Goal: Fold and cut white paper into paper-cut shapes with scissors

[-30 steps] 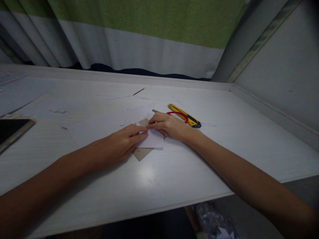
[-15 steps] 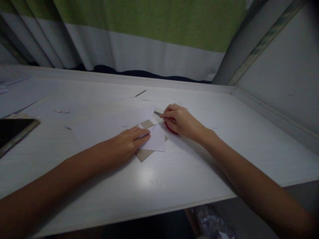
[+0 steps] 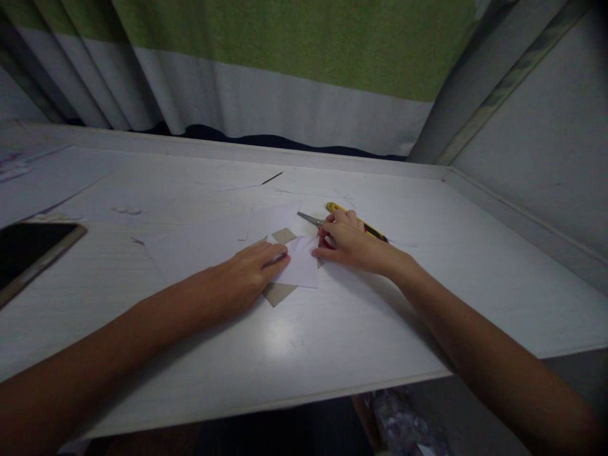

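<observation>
My left hand (image 3: 247,271) lies with its fingers stretched over a small white paper (image 3: 300,271), holding it down. A slim dark grey strip shows between thumb and forefinger; I cannot tell what it is. Grey cardboard (image 3: 280,294) sticks out from under the paper. At the paper's right edge, my right hand (image 3: 351,239) has its thumb and fingers apart, the thumb at the paper's edge. Scissors (image 3: 311,219) with red handles lie partly hidden beneath that hand, blades pointing left. Behind the hand lies a yellow and black utility knife (image 3: 375,232).
Larger white sheets (image 3: 190,244) spread left of the cardboard. A thin black stick (image 3: 272,178) lies farther back. A dark-screened device (image 3: 38,253) rests at the left, near more paper (image 3: 42,180). A curtain (image 3: 285,57) hangs behind the white table (image 3: 332,354).
My right hand has shifted from the scissors' blades toward the paper's right edge, its fingers spreading. The utility knife has come into sight. The scissors and my left hand stay about where they were.
</observation>
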{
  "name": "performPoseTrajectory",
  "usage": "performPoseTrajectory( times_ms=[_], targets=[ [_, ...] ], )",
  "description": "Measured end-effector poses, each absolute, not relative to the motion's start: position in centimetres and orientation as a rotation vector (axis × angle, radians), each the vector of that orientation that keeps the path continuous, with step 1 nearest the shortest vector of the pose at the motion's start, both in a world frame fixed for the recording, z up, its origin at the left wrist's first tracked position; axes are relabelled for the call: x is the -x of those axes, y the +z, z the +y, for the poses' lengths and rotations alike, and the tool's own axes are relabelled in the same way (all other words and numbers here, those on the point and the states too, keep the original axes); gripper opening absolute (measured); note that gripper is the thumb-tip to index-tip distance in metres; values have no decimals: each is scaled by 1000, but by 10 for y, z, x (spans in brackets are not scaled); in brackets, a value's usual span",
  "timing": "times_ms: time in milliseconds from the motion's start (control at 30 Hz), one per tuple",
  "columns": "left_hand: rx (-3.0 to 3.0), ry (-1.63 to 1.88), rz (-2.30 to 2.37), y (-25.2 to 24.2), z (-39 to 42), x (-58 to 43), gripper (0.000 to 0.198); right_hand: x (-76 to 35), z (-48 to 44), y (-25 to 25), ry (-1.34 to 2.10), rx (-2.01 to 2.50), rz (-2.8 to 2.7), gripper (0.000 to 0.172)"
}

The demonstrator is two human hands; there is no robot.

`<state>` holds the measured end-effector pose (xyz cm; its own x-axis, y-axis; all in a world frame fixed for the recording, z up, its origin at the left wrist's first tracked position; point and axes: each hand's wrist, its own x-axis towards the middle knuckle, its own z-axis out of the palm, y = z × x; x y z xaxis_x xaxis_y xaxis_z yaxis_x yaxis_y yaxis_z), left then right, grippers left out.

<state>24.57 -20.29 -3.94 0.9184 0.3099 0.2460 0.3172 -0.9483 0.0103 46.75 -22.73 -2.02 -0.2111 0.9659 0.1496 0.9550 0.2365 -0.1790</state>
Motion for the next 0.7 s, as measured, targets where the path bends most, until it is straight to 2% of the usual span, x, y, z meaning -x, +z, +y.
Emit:
performPoseTrajectory(
  times_ms=[233,400,700],
  targets=[
    [3037,-395,-459,-45,-199,-247,37,-461,-227,-9,241,1880,-2189,12],
    [3054,-401,-461,-43,-200,-248,37,-456,-234,-4,312,1848,-2118,15],
    [3107,-384,-484,-42,-196,-245,36,-447,-239,-6,534,1580,-2127,15]
  ],
)
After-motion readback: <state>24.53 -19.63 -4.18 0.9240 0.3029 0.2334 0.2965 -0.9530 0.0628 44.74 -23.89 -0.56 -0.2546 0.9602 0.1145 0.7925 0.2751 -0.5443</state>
